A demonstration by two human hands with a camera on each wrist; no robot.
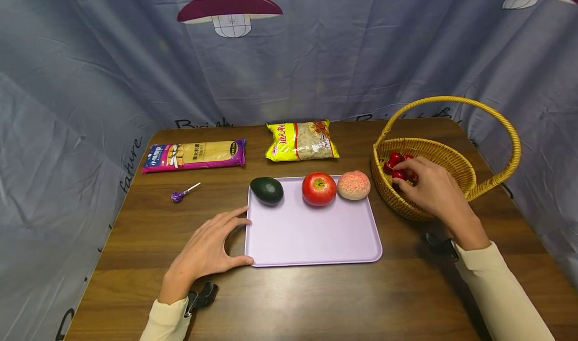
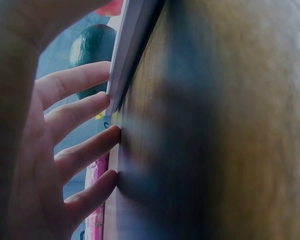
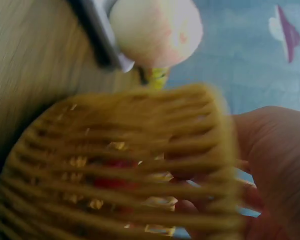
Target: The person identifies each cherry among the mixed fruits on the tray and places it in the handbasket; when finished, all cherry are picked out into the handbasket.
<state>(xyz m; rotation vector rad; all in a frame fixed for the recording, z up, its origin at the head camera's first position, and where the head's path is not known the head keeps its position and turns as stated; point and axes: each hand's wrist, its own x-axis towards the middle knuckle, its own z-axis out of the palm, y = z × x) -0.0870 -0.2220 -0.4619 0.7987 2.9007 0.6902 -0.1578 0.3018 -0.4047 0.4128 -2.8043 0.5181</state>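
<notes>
My left hand [image 1: 205, 248] touches the left edge of the lilac tray [image 1: 311, 238], thumb at the near corner, fingers spread loosely. On the tray's far side lie an avocado [image 1: 267, 190], a tomato [image 1: 318, 188] and a peach [image 1: 354, 185]. Reaching over the near rim of the wicker basket [image 1: 406, 208], my right hand [image 1: 429, 185] has thumb and forefinger around a glossy red cherry [image 1: 399, 174]. Several other cherries [image 1: 396, 158] sit beside it inside. In the right wrist view the weave of the basket [image 3: 115, 185] partly hides the fingers.
A tall handle [image 1: 510, 135] arches over the basket. Behind the tray lies a yellow pasta bag [image 1: 301, 141]. At the back left are a long spaghetti packet [image 1: 195, 155] and a purple-wrapped lollipop [image 1: 177, 196]. Curtains [image 1: 316, 70] hang behind the wooden table [image 1: 316, 301].
</notes>
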